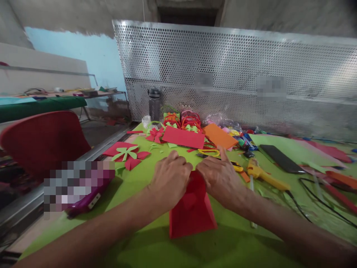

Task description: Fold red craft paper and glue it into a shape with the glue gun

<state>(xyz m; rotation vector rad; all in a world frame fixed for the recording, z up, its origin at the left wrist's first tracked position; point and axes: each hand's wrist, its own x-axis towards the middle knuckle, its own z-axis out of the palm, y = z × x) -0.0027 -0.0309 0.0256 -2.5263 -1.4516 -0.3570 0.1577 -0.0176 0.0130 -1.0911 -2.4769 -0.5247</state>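
Observation:
A red folded sheet [193,217], shaped like an open box, rests on the green table cover [134,216] in front of me. My left hand [173,176] has its fingers curled over the sheet's far left edge. Across from it, my right hand [219,175] grips the far right edge, with one finger pointing up. The fingertips of both hands are hidden behind the sheet. Just beyond my right hand lie yellow-handled scissors [209,152]. A yellow glue gun [266,178] with a black cord lies to the right.
A purple boxy item [97,195], partly pixelated, sits at the left table edge. Farther back are flower cutouts [125,153], a red rectangle [184,137], an orange sheet [220,136], small baskets [191,119] and a bottle [154,104]. A black phone [281,159] lies right. A perforated metal panel [234,56] stands behind.

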